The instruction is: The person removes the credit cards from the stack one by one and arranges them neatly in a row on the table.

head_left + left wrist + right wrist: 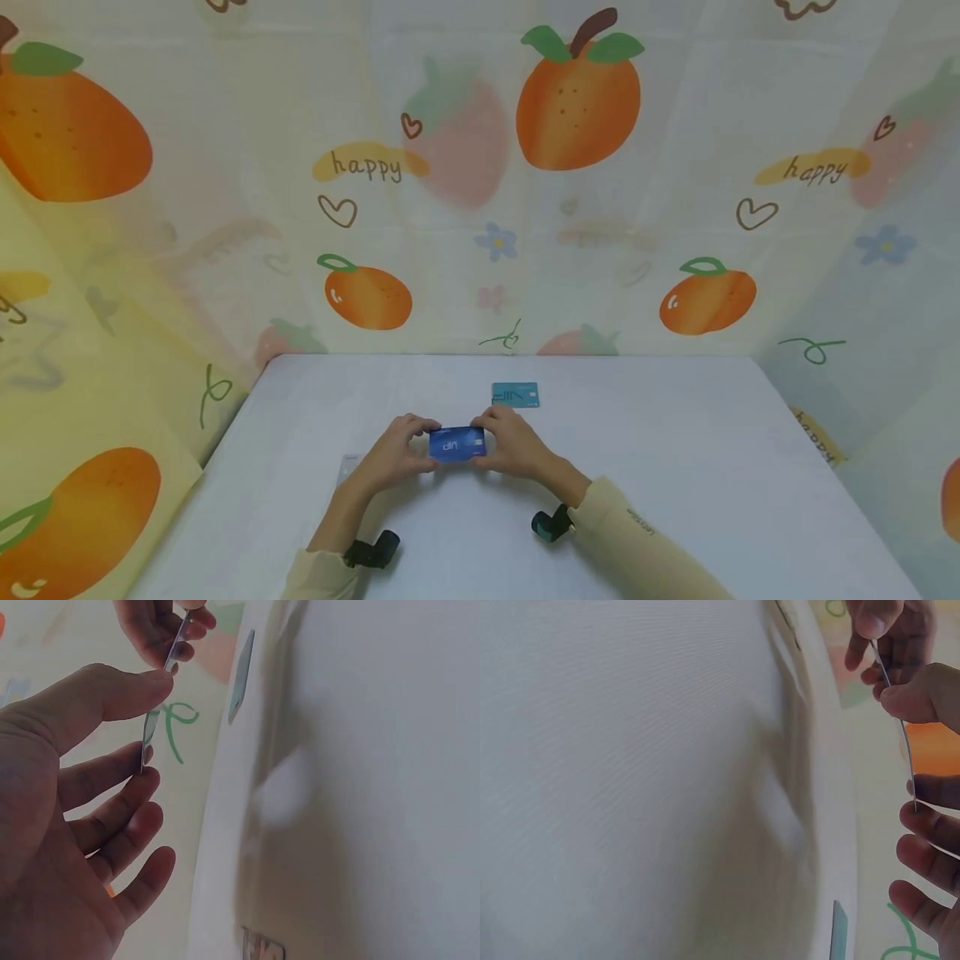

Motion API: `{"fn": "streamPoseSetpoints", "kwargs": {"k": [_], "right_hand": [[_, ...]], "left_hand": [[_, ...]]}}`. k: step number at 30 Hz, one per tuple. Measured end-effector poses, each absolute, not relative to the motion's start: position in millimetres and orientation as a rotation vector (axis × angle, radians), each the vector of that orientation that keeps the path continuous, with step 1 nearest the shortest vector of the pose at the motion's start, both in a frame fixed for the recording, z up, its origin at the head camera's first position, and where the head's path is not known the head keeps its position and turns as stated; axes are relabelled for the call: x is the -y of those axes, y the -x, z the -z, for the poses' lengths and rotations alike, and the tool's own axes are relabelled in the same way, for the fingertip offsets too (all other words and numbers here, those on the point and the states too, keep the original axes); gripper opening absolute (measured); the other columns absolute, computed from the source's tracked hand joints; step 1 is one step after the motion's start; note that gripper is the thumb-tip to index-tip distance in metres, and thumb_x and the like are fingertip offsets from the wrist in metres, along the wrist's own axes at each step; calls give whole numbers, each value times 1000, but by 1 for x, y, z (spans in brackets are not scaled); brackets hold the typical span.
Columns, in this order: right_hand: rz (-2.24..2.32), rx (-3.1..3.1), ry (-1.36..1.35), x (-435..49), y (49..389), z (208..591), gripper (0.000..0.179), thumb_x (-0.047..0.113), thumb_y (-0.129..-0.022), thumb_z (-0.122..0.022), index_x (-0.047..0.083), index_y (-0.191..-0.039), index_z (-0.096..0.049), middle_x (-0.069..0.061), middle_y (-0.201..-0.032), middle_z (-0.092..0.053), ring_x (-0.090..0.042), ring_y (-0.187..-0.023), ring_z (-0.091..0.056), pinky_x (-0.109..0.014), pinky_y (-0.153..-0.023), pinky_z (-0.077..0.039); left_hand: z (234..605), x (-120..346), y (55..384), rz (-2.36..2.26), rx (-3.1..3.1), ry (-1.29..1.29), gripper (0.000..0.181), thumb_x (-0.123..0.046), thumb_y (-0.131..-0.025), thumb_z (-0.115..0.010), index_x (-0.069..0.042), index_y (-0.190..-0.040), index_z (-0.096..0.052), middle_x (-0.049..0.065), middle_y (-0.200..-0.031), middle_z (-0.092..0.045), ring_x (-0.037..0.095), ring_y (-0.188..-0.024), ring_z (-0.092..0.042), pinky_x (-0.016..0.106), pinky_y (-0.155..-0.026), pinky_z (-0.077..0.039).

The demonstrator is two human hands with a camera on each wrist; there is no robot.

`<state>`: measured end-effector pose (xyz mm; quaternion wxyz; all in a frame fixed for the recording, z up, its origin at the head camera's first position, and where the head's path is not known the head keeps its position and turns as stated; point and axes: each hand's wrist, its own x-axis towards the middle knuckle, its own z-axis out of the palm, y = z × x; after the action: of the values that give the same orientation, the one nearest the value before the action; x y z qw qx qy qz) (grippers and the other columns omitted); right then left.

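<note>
A blue card marked "VIP" (pixel 457 445) is held up over the white table, its printing upside down in the head view. My left hand (pixel 392 454) pinches one short end between thumb and fingers, and my right hand (pixel 519 446) pinches the other. Seen from the left wrist, the card (pixel 148 733) is nearly edge-on, with the thumb of the left hand (pixel 67 787) on one face and fingertips on the other. The right wrist view also shows the thin edge of the card (pixel 909 754) between the thumb and fingers of the right hand (pixel 934 855).
A teal card (pixel 515 394) lies flat on the table just beyond my right hand. Another, pale card (pixel 348 466) lies partly hidden under my left forearm. Fruit-patterned cloth (pixel 577 250) hangs behind the table (pixel 675 467) and along both sides.
</note>
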<state>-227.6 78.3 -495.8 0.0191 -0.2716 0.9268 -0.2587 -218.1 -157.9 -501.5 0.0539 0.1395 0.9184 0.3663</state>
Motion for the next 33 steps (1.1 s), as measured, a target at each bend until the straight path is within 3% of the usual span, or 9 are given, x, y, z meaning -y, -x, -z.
{"fn": "streamPoseSetpoints", "kwargs": {"k": [16, 33], "right_hand": [[604, -2865, 866, -49, 231, 502, 55, 42, -76, -80, 13, -121, -67, -1, -110, -60, -13, -99, -51, -28, -86, -47], [453, -2870, 909, -22, 236, 519, 56, 48, -78, -77, 16, -122, -67, 2, -107, -60, -9, -95, -50, -22, -81, -45]], "left_hand": [[510, 184, 212, -1038, -2824, -449, 52, -19, -69, -83, -11, -118, -66, 7, -111, -61, 26, -106, -53, 40, -85, -46], [519, 206, 216, -852, -2878, -413, 52, -22, -68, -86, -14, -116, -68, 4, -113, -64, 29, -113, -50, 52, -97, -41]]}}
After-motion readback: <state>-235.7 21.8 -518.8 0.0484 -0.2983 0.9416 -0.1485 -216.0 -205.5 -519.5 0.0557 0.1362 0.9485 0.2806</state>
